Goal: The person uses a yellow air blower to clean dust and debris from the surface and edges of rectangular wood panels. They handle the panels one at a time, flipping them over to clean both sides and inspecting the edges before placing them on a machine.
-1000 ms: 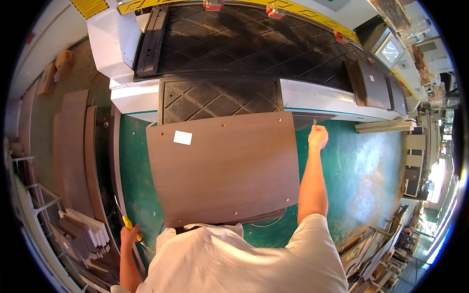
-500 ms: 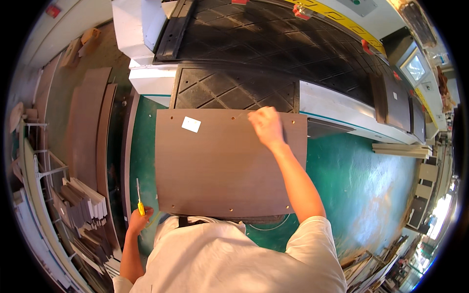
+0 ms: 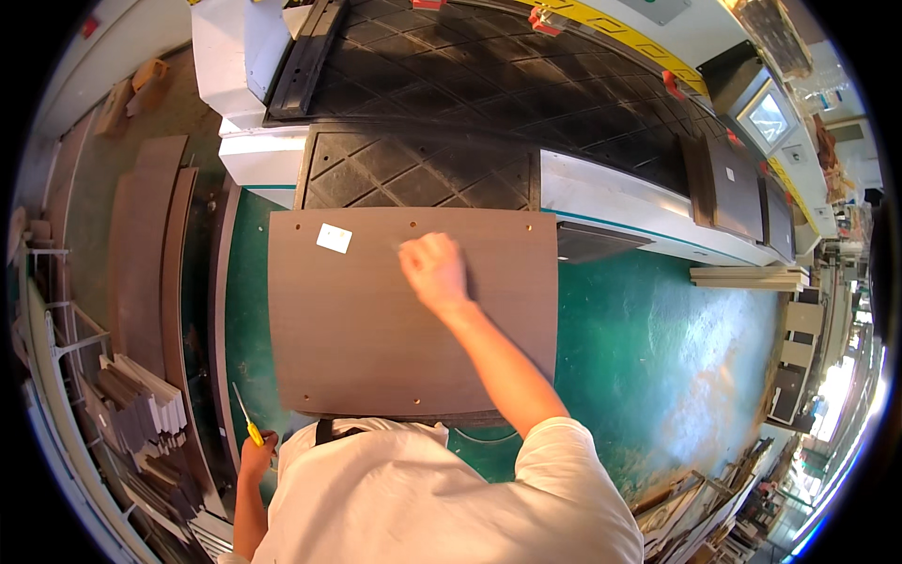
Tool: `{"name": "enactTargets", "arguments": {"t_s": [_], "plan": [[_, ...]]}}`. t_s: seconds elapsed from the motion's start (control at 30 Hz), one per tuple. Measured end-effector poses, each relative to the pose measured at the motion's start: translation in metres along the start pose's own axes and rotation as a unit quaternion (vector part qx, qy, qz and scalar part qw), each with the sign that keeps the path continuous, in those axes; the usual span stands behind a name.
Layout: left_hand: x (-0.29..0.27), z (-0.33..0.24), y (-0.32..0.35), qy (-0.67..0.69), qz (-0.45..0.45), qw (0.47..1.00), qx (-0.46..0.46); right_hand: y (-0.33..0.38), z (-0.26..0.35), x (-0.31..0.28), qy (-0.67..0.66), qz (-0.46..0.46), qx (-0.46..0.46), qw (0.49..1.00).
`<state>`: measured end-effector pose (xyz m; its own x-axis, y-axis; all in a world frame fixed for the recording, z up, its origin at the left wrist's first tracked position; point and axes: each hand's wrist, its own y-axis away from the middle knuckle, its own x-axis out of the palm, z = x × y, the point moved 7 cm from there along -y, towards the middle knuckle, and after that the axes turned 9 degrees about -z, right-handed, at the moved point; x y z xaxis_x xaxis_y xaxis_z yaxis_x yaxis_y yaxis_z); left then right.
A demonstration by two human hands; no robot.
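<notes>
A brown rectangular panel (image 3: 366, 329) lies flat in front of me, with small holes along its far and near edges and a white label (image 3: 334, 238) near its far left corner. Over the panel's far half, close to the middle far hole (image 3: 412, 225), is my right hand (image 3: 435, 271), its fingers curled closed. Whatever they may hold is too small or hidden to make out. Down at my left side, beyond the panel's near left corner, my left hand (image 3: 256, 459) grips a screwdriver (image 3: 254, 434) by its yellow handle, the thin shaft pointing away from me.
Behind the panel stretches a machine bed (image 3: 413, 169) with a black grooved surface. Brown boards (image 3: 150, 244) lean at the left, above stacked strips (image 3: 141, 399). More panels (image 3: 728, 188) stand on the machine at the right, near a screen (image 3: 766, 117). The floor (image 3: 648, 348) is green.
My right hand has moved left and slightly nearer to me across the panel, away from its far edge. The screwdriver in my left hand tilts more to the left. The whole view has shifted slightly.
</notes>
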<state>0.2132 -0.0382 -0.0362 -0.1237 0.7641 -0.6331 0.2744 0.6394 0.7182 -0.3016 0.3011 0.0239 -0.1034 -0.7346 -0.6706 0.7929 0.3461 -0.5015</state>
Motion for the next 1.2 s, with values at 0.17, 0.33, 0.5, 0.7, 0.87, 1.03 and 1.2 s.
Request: {"name": "enactTargets", "arguments": {"t_s": [0.17,0.33,0.5,0.7,0.87,1.03,1.2], "plan": [[-0.02,-0.01,-0.006,0.038,-0.046,0.997,0.048,0.024,-0.195,-0.158,0.314,-0.126,0.316,0.886],[-0.016,0.005,-0.037,-0.003,0.011,0.999,0.038,0.04,-0.184,-0.162,0.261,-0.16,0.269,0.913],[-0.031,0.017,-0.064,-0.049,0.069,0.995,0.05,0.017,-0.086,-0.047,0.175,-0.155,0.207,0.95],[-0.052,0.04,-0.08,0.006,0.045,0.997,0.066,-0.055,0.066,0.134,-0.035,0.042,0.096,0.994],[-0.056,0.108,-0.088,0.006,0.059,0.998,0.034,-0.045,0.168,0.185,-0.126,0.211,0.077,0.966],[-0.039,0.195,-0.108,0.027,0.108,0.994,0.009,0.145,0.276,0.121,-0.122,0.314,-0.116,0.934],[-0.039,0.228,-0.139,0.017,0.145,0.989,0.006,0.235,0.352,0.082,-0.188,0.322,0.068,0.926]]}}
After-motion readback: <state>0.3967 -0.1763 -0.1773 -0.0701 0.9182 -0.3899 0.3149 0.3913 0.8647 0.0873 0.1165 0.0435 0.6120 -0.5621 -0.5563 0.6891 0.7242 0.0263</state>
